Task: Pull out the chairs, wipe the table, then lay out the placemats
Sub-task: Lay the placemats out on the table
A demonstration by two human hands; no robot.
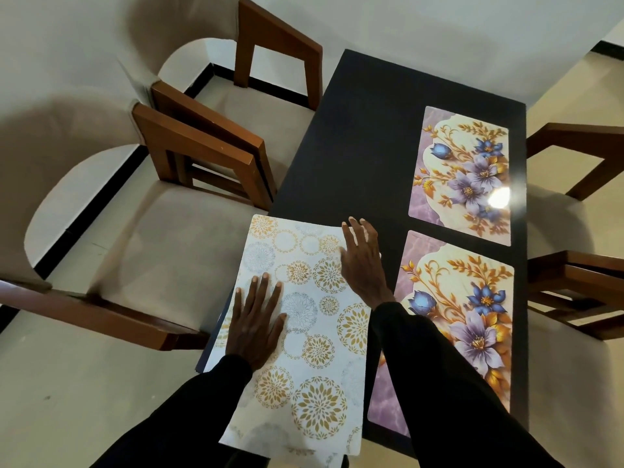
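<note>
Dark and matte, the table (371,130) stands in a pale-walled room on a beige floor (67,400) edged with a black skirting strip. On the left, two cushioned wooden chairs, the near chair (162,258) and the far chair (256,106), stand back from the table edge, and two more chairs (580,292) show on the right.

The placemat step is in hand. Two floral placemats already lie flat along the right side, the far floral placemat (462,170) and the near floral placemat (456,315), close together end to end. A white placemat (320,383) with gold medallions lies at the table's near left, skewed, its left edge overhanging the table a little. A pale strip beneath its near end may be another mat; that cannot be told.

The left hand (258,319) lies flat on it, fingers straight and slightly spread. The right hand (364,261) rests on its far right corner, fingers extended and loosely apart; whether the thumb hooks the edge cannot be told.

The next move likely calls for sliding this mat to the right and squaring it opposite the near floral one, then filling the bare far-left place.
</note>
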